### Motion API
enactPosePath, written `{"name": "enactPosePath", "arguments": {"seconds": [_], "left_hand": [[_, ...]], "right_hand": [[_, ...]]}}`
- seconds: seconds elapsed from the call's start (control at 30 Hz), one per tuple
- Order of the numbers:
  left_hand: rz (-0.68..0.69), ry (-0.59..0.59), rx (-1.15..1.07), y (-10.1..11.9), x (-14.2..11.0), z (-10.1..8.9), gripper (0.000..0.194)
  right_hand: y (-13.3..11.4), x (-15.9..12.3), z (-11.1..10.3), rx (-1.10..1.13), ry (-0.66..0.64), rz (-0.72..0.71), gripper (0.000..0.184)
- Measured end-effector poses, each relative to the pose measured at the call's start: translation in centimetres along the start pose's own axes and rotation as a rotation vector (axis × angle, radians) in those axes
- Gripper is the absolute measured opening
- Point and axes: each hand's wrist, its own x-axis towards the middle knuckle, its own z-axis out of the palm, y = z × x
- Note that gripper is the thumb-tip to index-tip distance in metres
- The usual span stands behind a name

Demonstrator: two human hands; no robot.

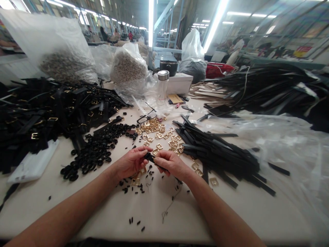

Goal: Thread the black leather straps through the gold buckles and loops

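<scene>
Between my two hands is a black strap [149, 157], held over the middle of the table. My left hand [132, 161] pinches its left end between thumb and fingers. My right hand [171, 164] is closed around the other part, with the thumb on top. Whether a buckle sits on the strap is hidden by my fingers. Just beyond my hands lie loose gold buckles [159, 146] in a heap. Small black bits [138, 223] are scattered on the table below and between my hands, along with a dark thread [168, 207].
Black rings [89, 159] and buckled black straps [51, 113] pile up at left. Flat black strips [213, 147] lie right, beside clear plastic sheeting [290, 147]. Behind stand a glass bottle [162, 89], eyeglasses [146, 118], filled plastic bags [128, 65] and a white box [180, 84].
</scene>
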Motion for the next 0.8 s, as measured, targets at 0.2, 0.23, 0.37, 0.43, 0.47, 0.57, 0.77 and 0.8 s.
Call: {"name": "enactPosePath", "arguments": {"seconds": [0.2, 0.23, 0.37, 0.43, 0.47, 0.57, 0.77, 0.8], "left_hand": [[0.112, 0.033, 0.107, -0.19, -0.06, 0.42, 0.025], [0.138, 0.041, 0.129, -0.21, -0.03, 0.46, 0.026], [0.168, 0.075, 0.163, -0.25, 0.26, 0.33, 0.025], [0.164, 0.086, 0.171, -0.29, 0.42, 0.17, 0.023], [0.161, 0.091, 0.183, -0.32, 0.48, 0.12, 0.023], [0.162, 0.099, 0.225, -0.38, 0.49, 0.15, 0.024], [0.185, 0.088, 0.301, -0.44, 0.29, 0.27, 0.033], [0.198, 0.082, 0.326, -0.50, 0.29, 0.19, 0.033]], "right_hand": [[-0.02, -0.03, -0.24, -0.100, 0.061, 0.035, 0.033], [0.04, 0.00, -0.23, -0.106, 0.068, 0.037, 0.033], [0.51, 0.26, -0.05, -0.093, 0.106, 0.027, 0.030], [0.72, 0.41, 0.07, -0.080, 0.121, 0.021, 0.025], [0.79, 0.46, 0.11, -0.074, 0.121, 0.020, 0.024], [0.83, 0.53, 0.18, -0.074, 0.106, 0.030, 0.022], [0.72, 0.39, 0.08, -0.114, 0.080, 0.046, 0.024], [0.70, 0.35, 0.05, -0.128, 0.072, 0.047, 0.025]]}}
